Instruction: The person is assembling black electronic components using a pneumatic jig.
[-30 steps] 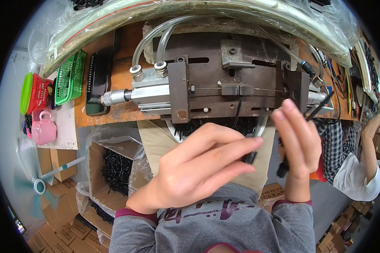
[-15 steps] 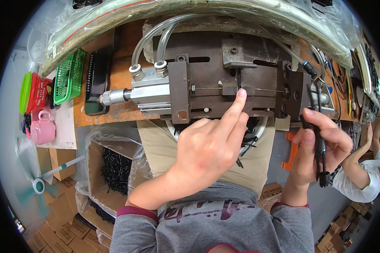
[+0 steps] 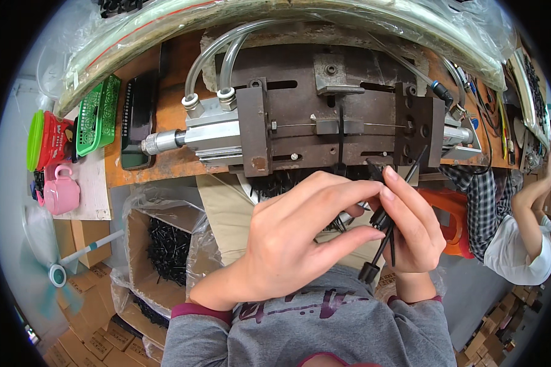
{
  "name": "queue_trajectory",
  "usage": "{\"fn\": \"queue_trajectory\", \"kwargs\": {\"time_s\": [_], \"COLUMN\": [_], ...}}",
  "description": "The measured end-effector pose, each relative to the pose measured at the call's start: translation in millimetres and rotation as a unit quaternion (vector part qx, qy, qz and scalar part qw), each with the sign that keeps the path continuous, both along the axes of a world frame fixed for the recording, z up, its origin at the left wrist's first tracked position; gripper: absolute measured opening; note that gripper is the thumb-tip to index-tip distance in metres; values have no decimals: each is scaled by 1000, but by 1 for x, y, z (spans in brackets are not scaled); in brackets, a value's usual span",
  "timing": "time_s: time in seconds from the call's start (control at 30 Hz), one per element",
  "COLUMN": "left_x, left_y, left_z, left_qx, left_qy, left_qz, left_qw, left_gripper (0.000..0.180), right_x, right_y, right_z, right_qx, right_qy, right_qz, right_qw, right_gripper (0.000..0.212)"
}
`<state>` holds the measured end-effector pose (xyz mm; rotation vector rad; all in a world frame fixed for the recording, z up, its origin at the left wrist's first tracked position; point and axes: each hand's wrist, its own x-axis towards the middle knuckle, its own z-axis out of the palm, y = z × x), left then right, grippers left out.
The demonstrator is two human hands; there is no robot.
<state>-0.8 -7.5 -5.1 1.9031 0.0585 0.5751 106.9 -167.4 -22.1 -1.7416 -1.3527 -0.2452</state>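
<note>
In my right hand (image 3: 413,229) is a small bunch of slim black plastic rods (image 3: 368,271), some with thick ends. The fingers of my left hand (image 3: 300,226) close in on the same bunch from the left, thumb and forefinger bent around a rod. Where the fingertips meet, the rods are partly hidden. Just beyond my hands is a dark metal clamping fixture (image 3: 312,162). Another black rod (image 3: 341,137) lies across its small middle block, between two thin metal pins.
A silver air cylinder (image 3: 214,136) with clear hoses adjoins the fixture. At left are a green basket (image 3: 96,116), a black tray (image 3: 138,131) and a pink cup (image 3: 61,191). A lined carton (image 3: 168,248) holds many black rods. A co-worker's white sleeve (image 3: 517,251) shows at right.
My left hand has drawn back from the rod in the fixture to the bunch in my right hand. My right hand has come leftward with its rods to meet it.
</note>
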Motion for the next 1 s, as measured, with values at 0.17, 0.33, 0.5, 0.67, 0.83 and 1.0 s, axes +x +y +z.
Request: {"fn": "queue_trajectory", "kwargs": {"time_s": [0.17,0.33,0.5,0.67,0.83,1.0], "left_x": [-1,-2,-4,-5,-12,-5], "left_y": [-5,-5,3,8,18,7], "left_z": [-4,-7,-2,2,5,-16], "left_qx": [-219,-210,-183,-174,-146,137], "left_qy": [38,17,19,31,14,-42], "left_qz": [-19,-38,-40,-27,-14,61], "left_qw": [975,977,982,984,989,988], "left_gripper": [55,58,52,39,39,35], "right_x": [3,-5,3,5,9,7], "right_y": [6,8,8,3,-3,-3], "right_z": [-5,-7,-7,-9,-9,-2], "right_qx": [-18,13,84,146,168,209], "right_qy": [-30,81,286,501,506,461], "right_qz": [10,41,73,70,26,-17], "right_qw": [999,996,952,850,846,862], "right_gripper": [43,42,23,15,10,14]}}
